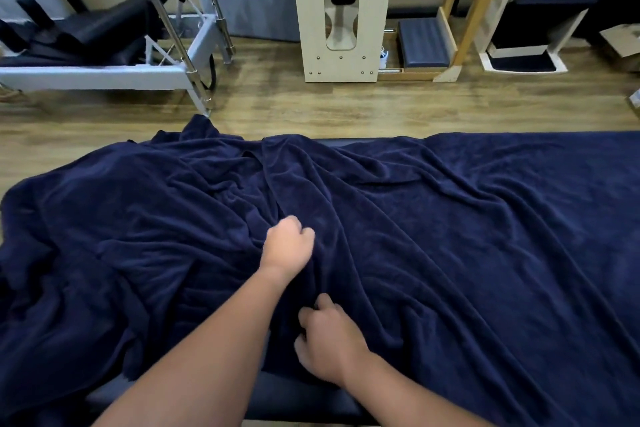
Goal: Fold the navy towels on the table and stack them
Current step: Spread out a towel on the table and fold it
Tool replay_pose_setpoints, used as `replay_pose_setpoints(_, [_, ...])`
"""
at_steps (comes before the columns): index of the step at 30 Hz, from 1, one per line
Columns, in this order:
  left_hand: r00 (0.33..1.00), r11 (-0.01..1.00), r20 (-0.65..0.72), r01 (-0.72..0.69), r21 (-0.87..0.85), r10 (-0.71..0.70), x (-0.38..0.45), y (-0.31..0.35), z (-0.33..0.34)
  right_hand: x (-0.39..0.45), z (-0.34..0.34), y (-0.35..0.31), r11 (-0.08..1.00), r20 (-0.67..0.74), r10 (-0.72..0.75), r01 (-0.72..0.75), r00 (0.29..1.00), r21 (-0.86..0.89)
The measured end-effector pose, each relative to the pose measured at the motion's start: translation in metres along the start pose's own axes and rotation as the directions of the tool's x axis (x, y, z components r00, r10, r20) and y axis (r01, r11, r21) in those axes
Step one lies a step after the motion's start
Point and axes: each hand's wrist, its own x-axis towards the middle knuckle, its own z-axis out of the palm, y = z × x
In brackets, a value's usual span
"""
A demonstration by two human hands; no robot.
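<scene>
Both hands, left hand (287, 244) and right hand (329, 340), are pinching folds of a soft, floppy navy towel (450, 236) lying rumpled across the worktop (294, 395) mid-frame. Grabbing an edge looks easiest.

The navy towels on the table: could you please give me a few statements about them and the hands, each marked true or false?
1. The left hand grips a fold of the navy towels. True.
2. The right hand is lifted clear of the cloth. False: it pinches the cloth near the table's front edge.
3. A folded stack of towels already sits on the table. False: the towels lie spread out and wrinkled, with no stack in sight.
4. The left hand is farther from the person than the right hand. True.
5. The floor beyond the table is wooden. True.
</scene>
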Motion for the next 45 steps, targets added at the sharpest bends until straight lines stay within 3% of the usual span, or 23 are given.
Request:
replay_pose_setpoints(2, [1.0, 1.0, 0.013, 0.016, 0.017, -0.017, 0.003, -0.006, -0.016, 0.001, -0.003, -0.014, 0.995, 0.031, -0.01, 0.007, 0.999, 0.096])
replay_pose_setpoints(5, [0.996, 0.978, 0.083, -0.034, 0.208, 0.016, 0.009, -0.029, -0.046, 0.009, -0.004, -0.046, 0.983, 0.074, -0.015, 0.001, 0.997, 0.183])
replay_pose_setpoints(11, [0.975, 0.918, 0.219, -0.06, 0.392, -0.029, 0.025, -0.086, -0.12, 0.031, 0.006, -0.117, 0.985, 0.159, -0.079, 0.052, 0.984, 0.164])
replay_pose_setpoints(13, [0.938, 0.903, 0.335, -0.065, 0.425, -0.091, 0.025, -0.103, -0.145, 0.039, 0.01, -0.135, 0.989, 0.225, -0.107, 0.08, 0.969, 0.126])
replay_pose_setpoints(16, [0.803, 0.911, 0.559, -0.049, 0.409, -0.208, 0.029, -0.119, -0.175, 0.049, 0.015, -0.154, 0.986, 0.297, -0.143, 0.11, 0.944, 0.123])
replay_pose_setpoints(18, [0.735, 0.908, 0.637, -0.07, 0.413, -0.233, 0.037, -0.118, -0.182, 0.054, 0.019, -0.155, 0.99, 0.324, -0.11, 0.073, 0.94, 0.124])
replay_pose_setpoints(19, [0.736, 0.904, 0.644, -0.104, 0.416, -0.211, 0.043, -0.116, -0.184, 0.057, 0.023, -0.156, 0.992, 0.322, -0.082, 0.045, 0.943, 0.121])
replay_pose_setpoints(22, [0.822, 0.928, 0.569, -0.201, 0.314, -0.015, 0.066, -0.102, -0.18, 0.061, 0.025, -0.162, 0.994, 0.227, 0.012, -0.037, 0.974, 0.104])
replay_pose_setpoints(25, [0.882, 0.928, 0.435, -0.301, 0.22, 0.184, 0.093, -0.081, -0.166, 0.061, 0.025, -0.173, 0.992, 0.07, 0.016, -0.025, 0.997, 0.127])
replay_pose_setpoints(28, [0.888, 0.905, 0.359, -0.375, 0.2, 0.288, 0.123, -0.063, -0.146, 0.066, 0.027, -0.186, 0.997, 0.123, 0.042, -0.05, 0.992, 0.064])
replay_pose_setpoints(32, [0.851, 0.907, 0.444, -0.386, 0.169, 0.28, 0.161, -0.043, -0.122, 0.082, 0.032, -0.187, 0.98, 0.344, 0.198, -0.192, 0.918, -0.053])
replay_pose_setpoints(38, [0.845, 0.873, 0.499, -0.378, 0.307, 0.19, 0.193, -0.03, -0.091, 0.094, 0.047, -0.178, 0.949, 0.204, 0.313, -0.295, 0.928, -0.113])
replay_pose_setpoints(41, [0.9, 0.924, 0.376, -0.317, 0.215, 0.222, 0.197, -0.028, -0.085, 0.099, 0.044, -0.172, 0.933, 0.172, 0.358, -0.348, 0.918, -0.087])
replay_pose_setpoints(45, [0.964, 0.983, 0.189, -0.18, -0.041, 0.185, 0.2, -0.029, -0.09, 0.099, 0.033, -0.173, 0.929, 0.134, 0.366, -0.354, 0.921, -0.107])
